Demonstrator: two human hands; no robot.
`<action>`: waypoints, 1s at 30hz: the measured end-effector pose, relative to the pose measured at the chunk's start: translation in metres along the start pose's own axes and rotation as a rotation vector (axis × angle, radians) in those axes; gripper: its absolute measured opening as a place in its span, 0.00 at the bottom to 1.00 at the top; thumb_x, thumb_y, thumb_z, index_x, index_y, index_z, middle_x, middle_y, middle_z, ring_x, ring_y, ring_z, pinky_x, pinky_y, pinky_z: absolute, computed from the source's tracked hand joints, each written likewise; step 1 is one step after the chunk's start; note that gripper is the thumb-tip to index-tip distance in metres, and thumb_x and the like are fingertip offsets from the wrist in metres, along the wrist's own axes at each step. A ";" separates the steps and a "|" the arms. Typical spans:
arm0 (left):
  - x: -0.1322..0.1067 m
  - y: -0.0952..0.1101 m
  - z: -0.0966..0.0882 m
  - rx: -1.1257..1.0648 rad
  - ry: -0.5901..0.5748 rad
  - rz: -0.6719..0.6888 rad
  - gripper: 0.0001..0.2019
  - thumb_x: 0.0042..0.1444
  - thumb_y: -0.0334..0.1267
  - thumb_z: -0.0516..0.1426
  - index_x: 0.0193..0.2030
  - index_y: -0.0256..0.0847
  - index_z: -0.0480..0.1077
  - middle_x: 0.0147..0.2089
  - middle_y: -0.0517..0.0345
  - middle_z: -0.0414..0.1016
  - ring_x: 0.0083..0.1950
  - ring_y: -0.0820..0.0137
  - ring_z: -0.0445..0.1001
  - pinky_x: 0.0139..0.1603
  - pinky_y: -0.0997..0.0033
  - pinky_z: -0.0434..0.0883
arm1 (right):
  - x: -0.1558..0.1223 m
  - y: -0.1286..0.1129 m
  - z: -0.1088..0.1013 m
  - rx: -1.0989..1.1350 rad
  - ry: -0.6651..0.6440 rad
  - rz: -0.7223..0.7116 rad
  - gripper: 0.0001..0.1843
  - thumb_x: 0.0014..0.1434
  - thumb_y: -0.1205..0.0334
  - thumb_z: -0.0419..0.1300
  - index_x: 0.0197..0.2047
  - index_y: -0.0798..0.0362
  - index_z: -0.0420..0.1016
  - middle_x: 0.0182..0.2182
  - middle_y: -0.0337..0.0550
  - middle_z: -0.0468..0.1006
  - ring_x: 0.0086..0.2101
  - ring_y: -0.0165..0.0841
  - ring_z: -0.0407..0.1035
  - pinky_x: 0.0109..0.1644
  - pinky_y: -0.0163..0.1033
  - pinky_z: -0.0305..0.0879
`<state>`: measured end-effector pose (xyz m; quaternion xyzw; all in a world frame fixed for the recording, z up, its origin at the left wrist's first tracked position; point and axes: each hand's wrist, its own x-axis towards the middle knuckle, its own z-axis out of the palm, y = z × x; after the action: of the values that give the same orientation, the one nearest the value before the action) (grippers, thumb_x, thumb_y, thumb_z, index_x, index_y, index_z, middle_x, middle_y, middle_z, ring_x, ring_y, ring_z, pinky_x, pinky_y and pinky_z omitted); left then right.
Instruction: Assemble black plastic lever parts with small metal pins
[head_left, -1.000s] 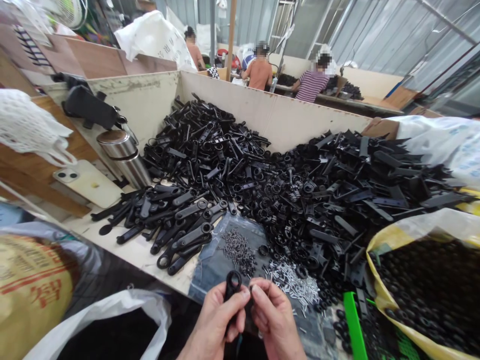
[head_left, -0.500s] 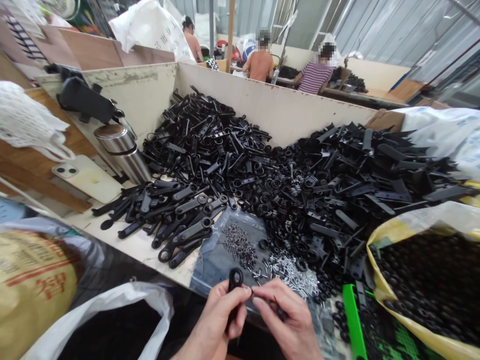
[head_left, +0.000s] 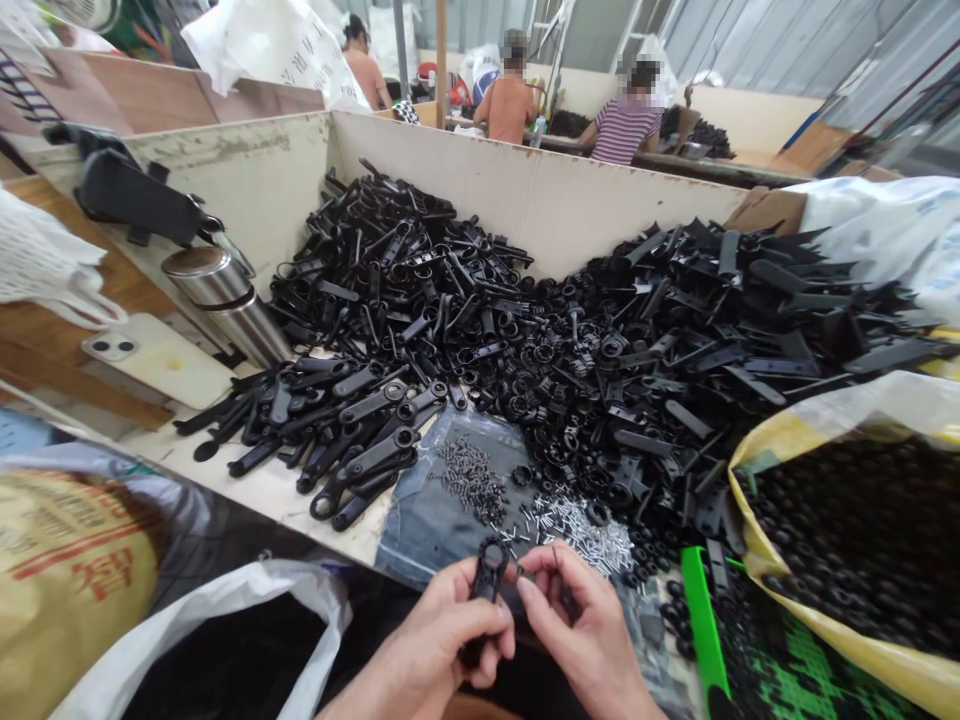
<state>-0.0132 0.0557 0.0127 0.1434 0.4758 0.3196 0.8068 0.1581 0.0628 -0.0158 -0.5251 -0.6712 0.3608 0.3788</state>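
Observation:
My left hand (head_left: 457, 625) is closed around a black plastic handle with a ring end (head_left: 493, 562), the ring pointing up and away from me. Beside it, my right hand (head_left: 574, 620) is pinched, its fingertips close to the handle; a small dark thing shows between them, too small to name. Another dark bit sits in the curl of its fingers. Just beyond the hands, a heap of small dark screws (head_left: 471, 480) and a heap of silver pins (head_left: 585, 530) lie on a grey plastic sheet (head_left: 420, 525).
Finished-looking black handles (head_left: 375, 455) lie left of the sheet. Behind are large piles of black parts (head_left: 405, 260) and flat pieces (head_left: 720, 300). A steel flask (head_left: 225, 300) and phone (head_left: 157, 360) stand left. Right are a green basket (head_left: 703, 620) and yellow-edged sack (head_left: 757, 560); a white sack (head_left: 202, 600) is front left.
The handle in my left hand has turned so that more of its length shows. My right hand's fingertips have opened slightly and shifted right. The whole view has moved a little.

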 end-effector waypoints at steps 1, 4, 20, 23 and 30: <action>-0.002 0.000 -0.002 0.019 -0.033 0.003 0.20 0.43 0.39 0.64 0.44 0.38 0.69 0.24 0.63 0.72 0.21 0.79 0.61 0.24 0.75 0.52 | 0.000 0.000 -0.001 -0.007 0.005 -0.009 0.05 0.63 0.63 0.59 0.35 0.52 0.75 0.25 0.37 0.70 0.22 0.29 0.66 0.22 0.29 0.64; -0.009 0.002 -0.007 0.111 -0.080 0.026 0.22 0.47 0.39 0.63 0.50 0.37 0.67 0.31 0.60 0.74 0.27 0.76 0.66 0.28 0.74 0.58 | 0.003 -0.002 -0.005 -0.073 -0.023 -0.114 0.03 0.62 0.66 0.59 0.37 0.51 0.74 0.27 0.37 0.72 0.24 0.29 0.68 0.25 0.31 0.66; 0.002 -0.011 -0.020 0.664 -0.011 0.218 0.17 0.57 0.30 0.53 0.53 0.37 0.70 0.33 0.62 0.71 0.28 0.75 0.67 0.29 0.74 0.65 | 0.014 -0.012 -0.008 -0.290 -0.201 -0.318 0.07 0.70 0.63 0.54 0.40 0.51 0.72 0.30 0.41 0.76 0.28 0.31 0.74 0.31 0.32 0.69; 0.001 -0.011 -0.019 0.684 0.009 0.245 0.19 0.56 0.29 0.52 0.54 0.40 0.71 0.35 0.61 0.73 0.28 0.74 0.67 0.31 0.73 0.66 | 0.013 -0.015 -0.006 -0.277 -0.215 -0.281 0.08 0.71 0.62 0.54 0.38 0.51 0.72 0.29 0.39 0.76 0.27 0.30 0.74 0.30 0.32 0.68; 0.004 -0.018 -0.027 0.610 0.048 0.258 0.16 0.55 0.33 0.55 0.50 0.41 0.74 0.36 0.59 0.74 0.30 0.72 0.68 0.32 0.72 0.65 | 0.007 -0.017 0.000 -0.283 -0.228 -0.291 0.14 0.72 0.67 0.51 0.33 0.51 0.70 0.26 0.37 0.72 0.24 0.29 0.70 0.30 0.32 0.65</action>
<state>-0.0280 0.0424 -0.0133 0.4300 0.5463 0.2654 0.6680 0.1499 0.0663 0.0000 -0.4266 -0.8223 0.2616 0.2709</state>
